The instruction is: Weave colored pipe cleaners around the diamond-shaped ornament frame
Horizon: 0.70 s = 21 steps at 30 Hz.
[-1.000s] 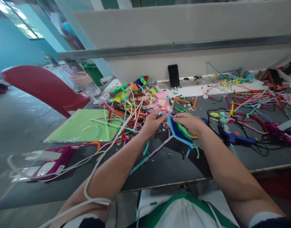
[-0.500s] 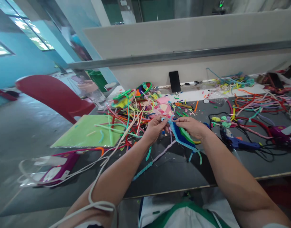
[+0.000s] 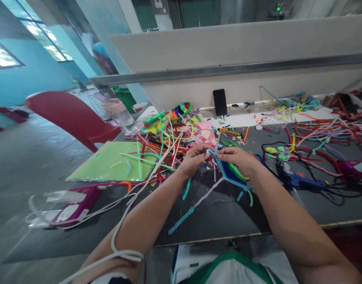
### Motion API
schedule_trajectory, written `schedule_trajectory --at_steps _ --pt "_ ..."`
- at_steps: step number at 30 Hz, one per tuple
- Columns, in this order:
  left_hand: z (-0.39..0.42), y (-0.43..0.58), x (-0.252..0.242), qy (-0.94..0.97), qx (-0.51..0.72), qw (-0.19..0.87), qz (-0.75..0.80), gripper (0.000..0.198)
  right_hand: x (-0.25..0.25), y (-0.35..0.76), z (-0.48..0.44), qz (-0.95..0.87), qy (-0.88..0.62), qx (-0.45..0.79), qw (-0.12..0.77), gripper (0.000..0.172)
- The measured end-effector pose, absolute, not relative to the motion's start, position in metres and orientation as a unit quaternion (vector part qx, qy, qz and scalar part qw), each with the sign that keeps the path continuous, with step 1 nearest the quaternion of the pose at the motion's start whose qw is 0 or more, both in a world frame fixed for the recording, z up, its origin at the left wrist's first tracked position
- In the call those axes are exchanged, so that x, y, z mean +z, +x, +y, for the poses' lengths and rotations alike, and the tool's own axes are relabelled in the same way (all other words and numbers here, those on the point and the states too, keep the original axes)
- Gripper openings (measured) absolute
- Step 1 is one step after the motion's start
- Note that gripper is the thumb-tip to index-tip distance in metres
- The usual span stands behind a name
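Observation:
Both hands meet over the middle of the table, working on a blue craft piece (image 3: 232, 174) edged with light-blue pipe cleaner and with a green layer behind. My right hand (image 3: 238, 157) pinches the piece near its upper end. The fingers of my left hand (image 3: 197, 157) are closed at a curled light-blue pipe cleaner end (image 3: 210, 151) that sticks up from the top. Beneath the hands, a twisted lilac and teal pipe cleaner (image 3: 195, 207) lies slantwise on the dark table. A short teal piece (image 3: 187, 189) rests by my left wrist.
Loose pipe cleaners (image 3: 166, 146) are heaped behind my left hand. A green sheet (image 3: 105, 161) and a purple power strip (image 3: 80, 205) lie left; a white cable (image 3: 122, 225) crosses my left forearm. To the right is a blue glue gun (image 3: 302, 179). A phone (image 3: 219, 102) leans against the partition.
The curled light-blue end now shows more clearly between the fingers, and the craft piece has shifted slightly. The whole view has moved a little. Both hands keep their grip.

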<state>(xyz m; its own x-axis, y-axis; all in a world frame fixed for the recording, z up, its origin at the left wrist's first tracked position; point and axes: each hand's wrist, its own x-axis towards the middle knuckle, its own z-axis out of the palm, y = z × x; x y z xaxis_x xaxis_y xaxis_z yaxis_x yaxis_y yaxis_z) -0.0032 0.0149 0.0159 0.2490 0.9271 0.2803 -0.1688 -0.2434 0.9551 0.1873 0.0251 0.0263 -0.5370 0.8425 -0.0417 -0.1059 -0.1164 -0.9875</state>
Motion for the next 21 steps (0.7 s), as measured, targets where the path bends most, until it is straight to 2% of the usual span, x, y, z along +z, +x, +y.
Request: schedule_trajectory --at_steps 3,7,10,14,21 --pt "0.017 -0.009 0.022 0.633 0.516 0.481 0.319 0.024 0.029 0.188 0.023 -0.563 -0.323 0.683 0.336 0.028" --pt "0.019 -0.012 0.031 0.752 0.492 0.309 0.312 0.02 0.03 0.188 0.021 -0.559 -0.309 0.696 0.328 0.025" --pt "0.018 -0.012 0.036 0.787 0.471 0.238 0.319 0.018 0.03 0.188 0.021 -0.566 -0.291 0.699 0.327 0.022" --pt "0.015 -0.011 0.04 0.798 0.463 0.223 0.316 0.019 0.032 0.189 0.02 -0.585 -0.267 0.699 0.314 0.021" --pt "0.014 -0.012 0.04 0.806 0.447 0.26 0.289 0.014 0.032 0.19 0.018 -0.572 -0.266 0.712 0.307 0.025"
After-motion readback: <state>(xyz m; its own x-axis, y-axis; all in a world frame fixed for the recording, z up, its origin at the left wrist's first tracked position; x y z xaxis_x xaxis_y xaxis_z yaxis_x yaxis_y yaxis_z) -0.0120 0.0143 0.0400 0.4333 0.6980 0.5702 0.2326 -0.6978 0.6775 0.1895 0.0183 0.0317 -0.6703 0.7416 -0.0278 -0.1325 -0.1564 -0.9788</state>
